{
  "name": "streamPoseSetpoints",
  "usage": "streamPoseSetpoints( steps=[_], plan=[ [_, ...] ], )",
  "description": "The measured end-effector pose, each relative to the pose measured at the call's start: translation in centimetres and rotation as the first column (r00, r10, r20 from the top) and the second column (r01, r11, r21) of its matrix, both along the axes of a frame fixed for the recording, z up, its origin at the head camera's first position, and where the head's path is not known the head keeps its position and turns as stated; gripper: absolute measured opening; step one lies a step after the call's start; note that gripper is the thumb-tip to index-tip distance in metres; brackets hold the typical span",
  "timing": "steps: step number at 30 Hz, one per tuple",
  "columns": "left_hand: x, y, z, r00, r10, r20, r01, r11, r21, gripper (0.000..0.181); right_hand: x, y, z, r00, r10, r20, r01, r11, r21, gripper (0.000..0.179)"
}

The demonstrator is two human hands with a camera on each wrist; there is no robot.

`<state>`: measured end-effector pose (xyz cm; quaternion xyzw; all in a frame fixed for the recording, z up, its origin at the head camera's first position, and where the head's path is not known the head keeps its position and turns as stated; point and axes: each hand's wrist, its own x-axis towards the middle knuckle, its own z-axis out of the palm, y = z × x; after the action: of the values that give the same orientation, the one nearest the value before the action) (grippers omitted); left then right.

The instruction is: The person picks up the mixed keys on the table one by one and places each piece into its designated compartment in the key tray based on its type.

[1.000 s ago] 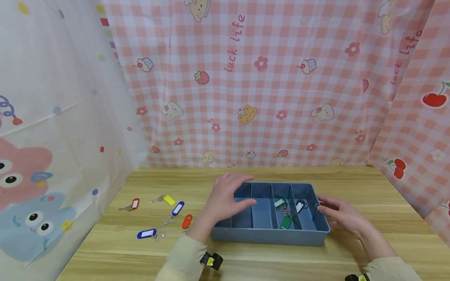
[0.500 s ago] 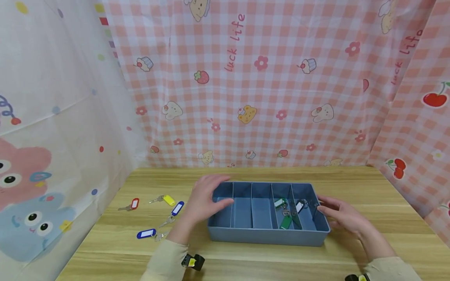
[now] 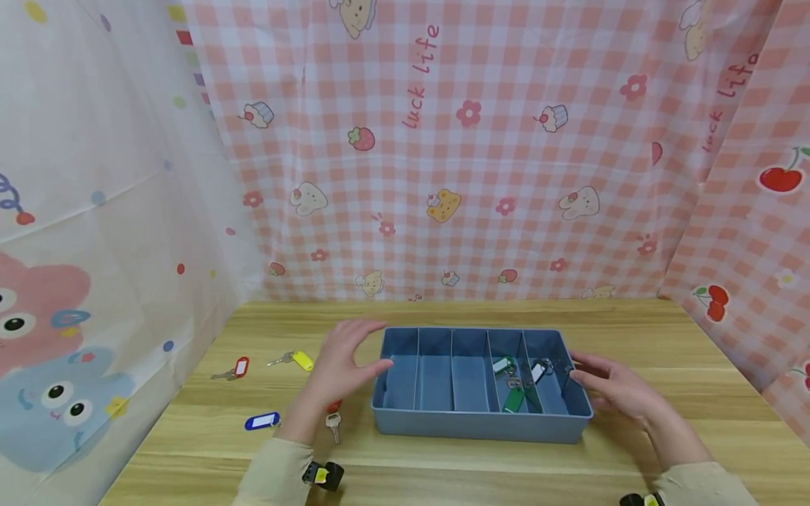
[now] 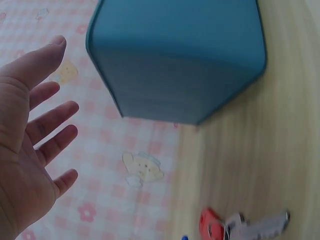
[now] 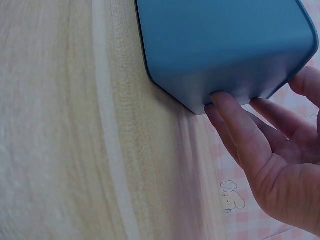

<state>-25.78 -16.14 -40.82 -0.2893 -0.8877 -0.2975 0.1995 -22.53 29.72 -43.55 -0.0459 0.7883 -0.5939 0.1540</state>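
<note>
A blue-grey plastic tray [image 3: 481, 424] with upright dividers rests on the wooden table. Keys with green tags [image 3: 515, 400] lie in its fourth compartment from the left, and a black-edged key tag [image 3: 539, 371] lies in the rightmost one. My left hand [image 3: 342, 362] is just off the tray's left end, thumb and fingers spread and holding nothing. In the left wrist view that hand [image 4: 30, 140] appears apart from the tray wall. At the other end, my right hand [image 3: 616, 386] touches the outer wall with extended fingertips, as the right wrist view shows on the tray [image 5: 230, 65].
Left of the tray lie tagged keys: a red tag [image 3: 242, 367], a yellow tag [image 3: 302, 360] and a blue tag [image 3: 262, 421]. An orange-red tag [image 3: 334, 405] with its key [image 3: 333, 427] is partly behind my left wrist. A checked cloth [image 3: 468, 161] hangs behind the table.
My left hand has moved left from over the tray to beyond its left end, baring the left compartments and covering a blue-tagged key. The right hand stays at the right end.
</note>
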Motion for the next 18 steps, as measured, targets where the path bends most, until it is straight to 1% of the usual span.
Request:
streamPoseSetpoints(
  steps=[7,10,15,18],
  plan=[
    [0.1,-1.9,-0.7,1.000,0.014,-0.026,-0.014,1.000,0.003,0.059,-0.1,0.1,-0.2,1.000,0.011,-0.001,-0.011,1.000,-0.021,0.068],
    [0.2,-2.8,-1.0,0.999,0.027,-0.025,-0.026,1.000,0.004,0.058,-0.1,0.0,-0.1,1.000,0.007,0.003,-0.007,0.999,-0.033,0.068],
    [0.7,-4.3,-1.5,0.998,0.059,0.017,-0.059,0.998,-0.001,0.058,0.0,0.0,-0.1,1.000,0.005,0.004,-0.005,0.999,-0.041,0.069],
    [0.9,-5.4,-1.8,0.998,0.064,0.021,-0.064,0.998,0.001,0.058,0.0,0.0,-0.2,1.000,0.009,0.000,-0.009,0.999,-0.046,0.068]
  ],
)
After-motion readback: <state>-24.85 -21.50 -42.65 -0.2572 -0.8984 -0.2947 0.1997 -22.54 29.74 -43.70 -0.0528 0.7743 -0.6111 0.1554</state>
